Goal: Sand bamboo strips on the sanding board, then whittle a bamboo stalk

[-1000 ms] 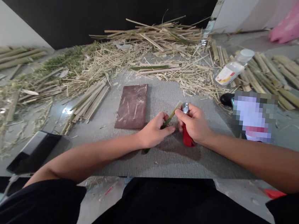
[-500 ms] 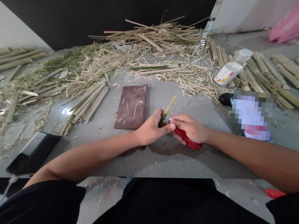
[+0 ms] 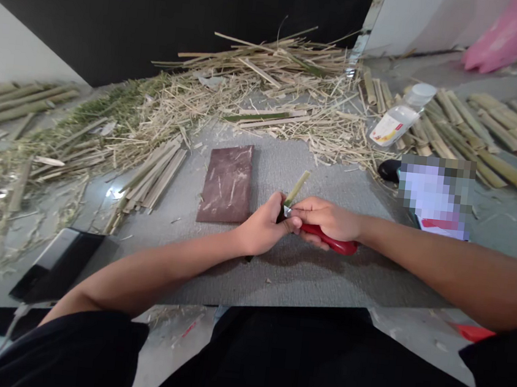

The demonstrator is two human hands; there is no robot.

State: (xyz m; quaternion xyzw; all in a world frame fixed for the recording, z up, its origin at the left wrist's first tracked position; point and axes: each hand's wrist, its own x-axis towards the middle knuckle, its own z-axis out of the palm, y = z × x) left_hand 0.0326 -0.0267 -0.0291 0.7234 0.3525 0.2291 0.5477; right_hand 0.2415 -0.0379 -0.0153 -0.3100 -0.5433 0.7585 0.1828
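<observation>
My left hand (image 3: 264,230) is closed around a short green bamboo strip (image 3: 296,188) whose pale tip pokes up and away above my fist. My right hand (image 3: 327,219) grips a red-handled knife (image 3: 334,243), the handle pointing right and the small metal blade (image 3: 287,211) pressed against the strip beside my left thumb. Both hands meet over a grey mat (image 3: 278,269). A reddish-brown rectangular block (image 3: 227,182) lies flat on the mat just left of my hands.
A bundle of cut bamboo strips (image 3: 154,176) lies left of the block. Shavings and splinters (image 3: 260,89) heap behind the mat. Thick bamboo pieces (image 3: 487,131) and a plastic bottle (image 3: 403,115) lie at right. A dark phone (image 3: 60,262) sits near left.
My right hand has tipped the knife from upright to lying flat, handle swung out to the right, and brought the blade onto the strip at my left thumb. The left hand barely shifted.
</observation>
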